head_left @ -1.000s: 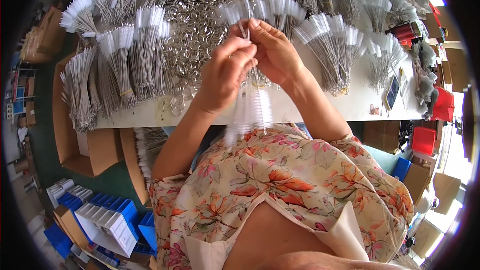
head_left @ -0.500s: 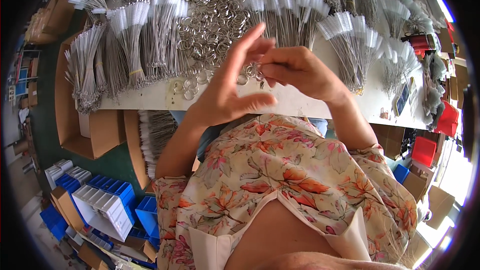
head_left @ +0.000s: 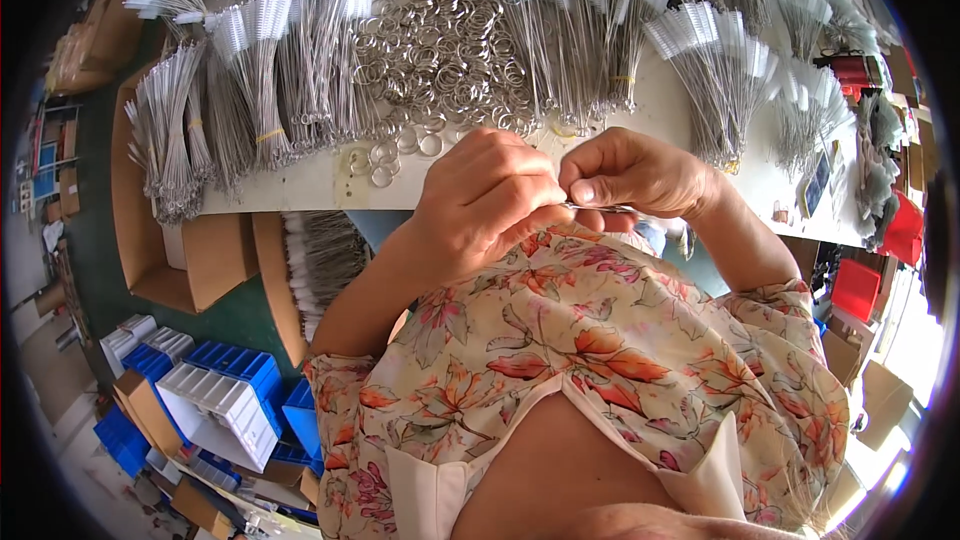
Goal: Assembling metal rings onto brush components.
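My left hand [head_left: 490, 195] and my right hand [head_left: 640, 175] meet just in front of the table edge, fingers closed. Between their fingertips runs a thin shiny metal piece [head_left: 598, 208]; fingers cover most of it, so I cannot tell whether it is a ring or a wire. Beyond my hands lies a large heap of metal split rings [head_left: 440, 40]. Several loose rings [head_left: 383, 153] rest nearer the edge, beside my left hand. Bundles of wire-handled brushes with white bristles [head_left: 320, 40] flank the heap on the left, and more brushes [head_left: 570, 30] on the right.
The white table [head_left: 290, 185] ends just ahead of my body. A cardboard box [head_left: 190, 270] stands on the floor at left, with more brushes [head_left: 325, 255] below the table edge. Blue and white plastic bins [head_left: 220, 405] sit lower left. A dark phone-like object [head_left: 818, 180] lies at right.
My left hand was spread open and has closed. Both hands have come down together toward the table's front edge, and the thin metal piece now shows between them.
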Tool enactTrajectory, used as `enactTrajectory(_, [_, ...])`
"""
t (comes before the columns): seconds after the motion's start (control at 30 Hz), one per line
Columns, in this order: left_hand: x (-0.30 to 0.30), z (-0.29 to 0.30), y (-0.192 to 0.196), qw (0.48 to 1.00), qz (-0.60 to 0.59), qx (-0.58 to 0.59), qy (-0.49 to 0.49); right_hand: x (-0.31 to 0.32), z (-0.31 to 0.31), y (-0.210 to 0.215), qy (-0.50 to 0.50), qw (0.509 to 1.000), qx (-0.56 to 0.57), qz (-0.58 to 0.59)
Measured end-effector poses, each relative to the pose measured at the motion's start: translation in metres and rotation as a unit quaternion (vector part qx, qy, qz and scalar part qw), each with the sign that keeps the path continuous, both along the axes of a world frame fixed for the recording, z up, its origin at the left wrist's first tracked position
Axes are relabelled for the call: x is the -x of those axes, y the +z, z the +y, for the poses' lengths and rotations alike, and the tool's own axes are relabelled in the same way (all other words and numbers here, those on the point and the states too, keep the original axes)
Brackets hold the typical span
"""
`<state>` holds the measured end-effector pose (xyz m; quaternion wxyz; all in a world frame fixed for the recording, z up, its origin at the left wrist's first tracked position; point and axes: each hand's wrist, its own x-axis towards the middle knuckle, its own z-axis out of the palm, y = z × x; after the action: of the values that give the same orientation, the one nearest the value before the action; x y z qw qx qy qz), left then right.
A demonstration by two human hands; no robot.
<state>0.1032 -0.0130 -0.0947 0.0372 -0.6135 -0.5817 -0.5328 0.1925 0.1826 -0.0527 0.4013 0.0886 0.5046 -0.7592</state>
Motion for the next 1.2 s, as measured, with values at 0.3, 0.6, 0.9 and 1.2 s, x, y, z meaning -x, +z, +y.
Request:
enactTrajectory(0.3, [0.133, 0.025, -0.060, 0.894, 0.070, 0.260, 0.357, -0.042, 0.020, -0.067, 0.154, 0.554, -0.731, 0.367])
enactTrajectory(0.6, [0.102, 0.022, -0.010, 0.907, -0.042, 0.231, 0.350, 0.014, 0.007, -0.019, -0.259, 0.813, -0.395, 0.340])
enactTrajectory(0.9, [0.041, 0.018, 0.029, 0.939, -0.237, 0.141, 0.204, 0.047, -0.022, -0.007, -0.256, 0.876, -0.206, 0.354])
enactTrajectory(1.2, [0.037, -0.002, 0.039, 0.871, -0.490, 0.001, -0.043, 0.039, -0.034, -0.006, -0.202, 0.434, -0.474, 0.739])
